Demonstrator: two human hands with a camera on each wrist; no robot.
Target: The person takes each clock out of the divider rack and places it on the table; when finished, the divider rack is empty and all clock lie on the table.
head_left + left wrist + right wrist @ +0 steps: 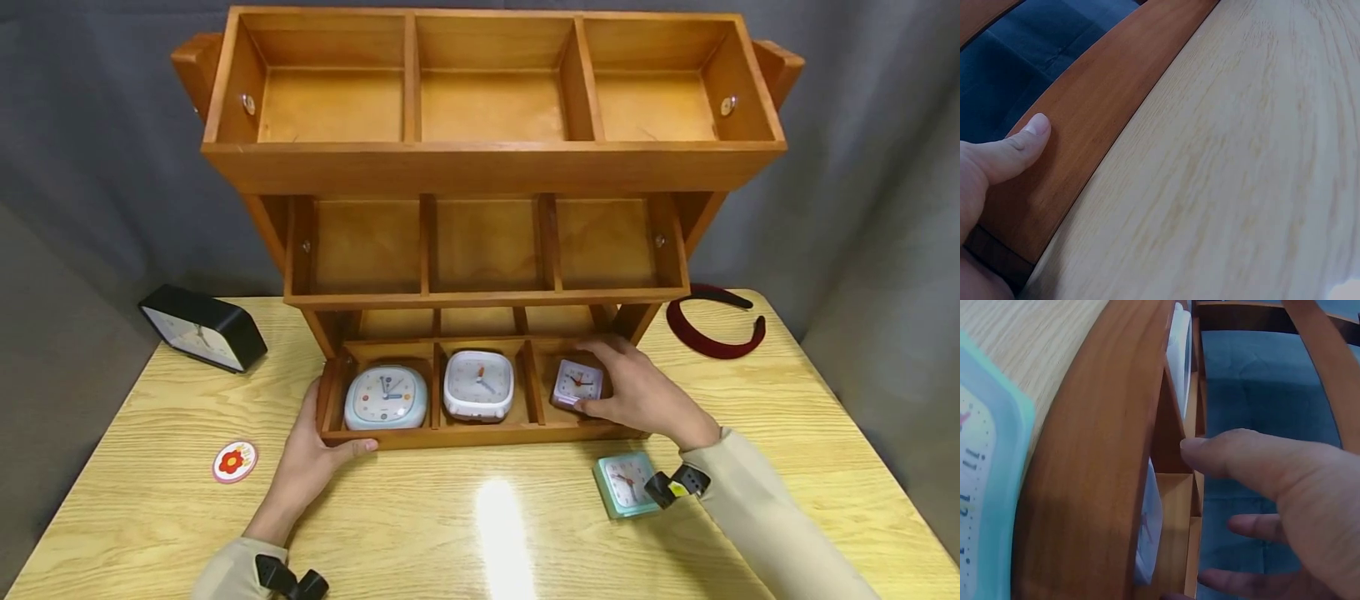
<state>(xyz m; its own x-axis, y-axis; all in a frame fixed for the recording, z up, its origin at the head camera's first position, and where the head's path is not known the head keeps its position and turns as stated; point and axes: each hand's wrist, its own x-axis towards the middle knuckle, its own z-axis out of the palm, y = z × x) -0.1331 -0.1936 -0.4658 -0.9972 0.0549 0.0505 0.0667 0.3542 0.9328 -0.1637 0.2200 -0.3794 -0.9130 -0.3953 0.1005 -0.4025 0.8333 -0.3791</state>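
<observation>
My left hand (311, 454) holds the left front corner of the bottom tier (480, 437) of a wooden organizer, its thumb (1019, 147) along the front board. Over the right compartment, my right hand (637, 392) has its fingers spread around a small purple alarm clock (578, 383). In the right wrist view, thumb and fingers are parted and stand off the purple clock (1149, 531). A light-blue alarm clock (386, 397) lies in the left compartment, and a white alarm clock (478, 385) occupies the middle one.
Near my right wrist, a mint-green alarm clock (626, 485) lies on the table. A black clock (204, 327) and a round flower badge (234, 462) are at left. Behind on the right is a dark red headband (716, 337). Upper tiers (491, 171) rise above the bottom one.
</observation>
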